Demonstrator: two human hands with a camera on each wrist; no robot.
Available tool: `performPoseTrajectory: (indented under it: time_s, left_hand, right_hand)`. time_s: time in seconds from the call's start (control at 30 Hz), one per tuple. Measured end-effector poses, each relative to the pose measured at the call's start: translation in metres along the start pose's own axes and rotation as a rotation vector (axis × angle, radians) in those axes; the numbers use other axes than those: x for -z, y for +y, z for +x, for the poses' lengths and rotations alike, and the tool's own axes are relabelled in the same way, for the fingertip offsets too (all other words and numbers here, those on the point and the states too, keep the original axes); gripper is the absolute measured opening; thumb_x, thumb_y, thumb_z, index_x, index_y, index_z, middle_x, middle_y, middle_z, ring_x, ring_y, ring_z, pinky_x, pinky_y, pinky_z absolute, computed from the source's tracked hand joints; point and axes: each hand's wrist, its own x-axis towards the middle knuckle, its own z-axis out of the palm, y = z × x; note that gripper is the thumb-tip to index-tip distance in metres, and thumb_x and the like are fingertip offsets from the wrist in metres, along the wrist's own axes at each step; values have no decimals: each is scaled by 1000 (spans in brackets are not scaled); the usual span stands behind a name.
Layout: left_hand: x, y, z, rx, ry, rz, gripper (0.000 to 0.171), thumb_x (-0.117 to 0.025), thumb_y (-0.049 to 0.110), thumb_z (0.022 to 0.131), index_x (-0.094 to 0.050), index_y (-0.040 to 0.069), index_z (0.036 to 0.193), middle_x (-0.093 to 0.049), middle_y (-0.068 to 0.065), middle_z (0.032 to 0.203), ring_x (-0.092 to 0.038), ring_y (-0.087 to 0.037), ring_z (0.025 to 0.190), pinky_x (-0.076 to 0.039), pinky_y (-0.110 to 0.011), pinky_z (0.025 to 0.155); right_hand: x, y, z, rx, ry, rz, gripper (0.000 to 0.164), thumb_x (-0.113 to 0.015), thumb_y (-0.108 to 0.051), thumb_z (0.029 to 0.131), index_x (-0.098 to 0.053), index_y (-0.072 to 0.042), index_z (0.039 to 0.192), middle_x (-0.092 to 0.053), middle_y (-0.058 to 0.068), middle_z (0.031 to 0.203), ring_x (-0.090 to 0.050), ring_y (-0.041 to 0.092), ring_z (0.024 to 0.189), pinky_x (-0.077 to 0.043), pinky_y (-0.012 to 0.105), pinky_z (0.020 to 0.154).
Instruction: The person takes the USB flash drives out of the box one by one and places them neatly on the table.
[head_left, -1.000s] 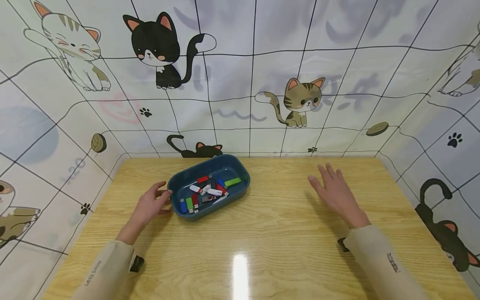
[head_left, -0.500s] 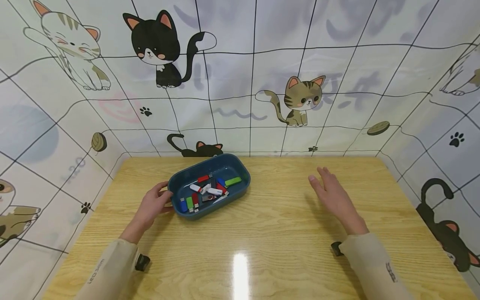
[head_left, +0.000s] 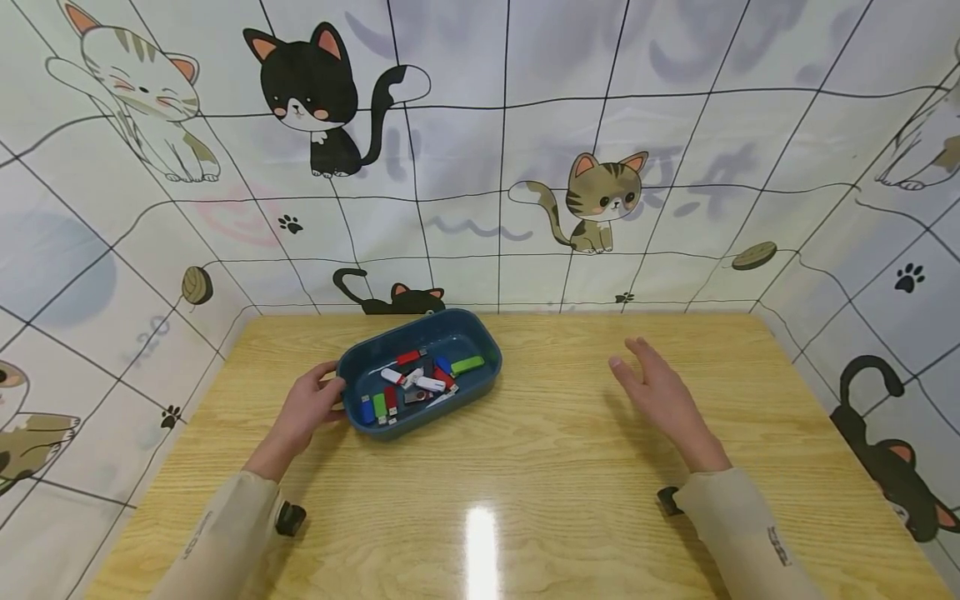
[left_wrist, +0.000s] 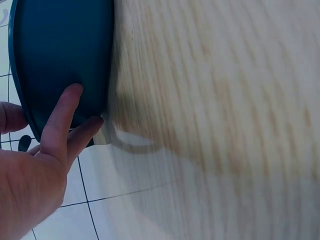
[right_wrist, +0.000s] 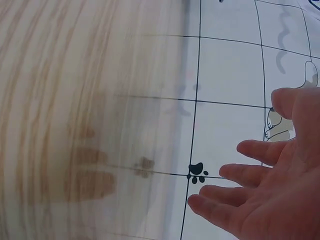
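A dark blue oblong bin [head_left: 480,379] stands at the back left of the table. Several USB flash drives lie jumbled inside it, among them a green one [head_left: 467,364], a white one [head_left: 430,383] and a blue one [head_left: 367,410]. My left hand [head_left: 306,408] is at the bin's left end, thumb beside the rim. In the left wrist view two fairly straight fingers [left_wrist: 62,112] rest against the outer wall of the bin [left_wrist: 65,45]. Over the table's right side my right hand [head_left: 666,407] hovers with nothing in it, thumb spread and fingers relaxed.
The wooden table [head_left: 555,467] reaches back to a wall hanging [head_left: 465,167] printed with cats and grid lines. The same cloth flanks both sides. A bright glare streak [head_left: 481,550] lies near the front middle.
My right hand has drawn slightly back toward me and left, its fingers closer together. The left hand has shifted a little closer against the bin, which stays in place.
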Motion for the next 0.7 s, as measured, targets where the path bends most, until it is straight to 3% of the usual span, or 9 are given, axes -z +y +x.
performPoseTrajectory:
  time_s: [0.3,0.7]
  left_hand:
    - [-6,5,6,15,18,-1,59,-44,17,107,-28,-6,159,-50,-35,147,-60,-45,126,-61,-41,85]
    - [-16,4,22,-9,11,13,57,-43,15,106,-31,-7,158,-51,-36,144,-62,-45,122,-62,-43,85]
  right_hand:
    - [-8,-11,6,10,-23,80,73,-44,-46,110,-23,-1,163,-33,28,162,-42,51,141,-40,66,109]
    - [-26,-32,18,27,-75,139,64,-48,-44,109,-40,0,156,-44,23,157,-50,45,137,-45,61,108]
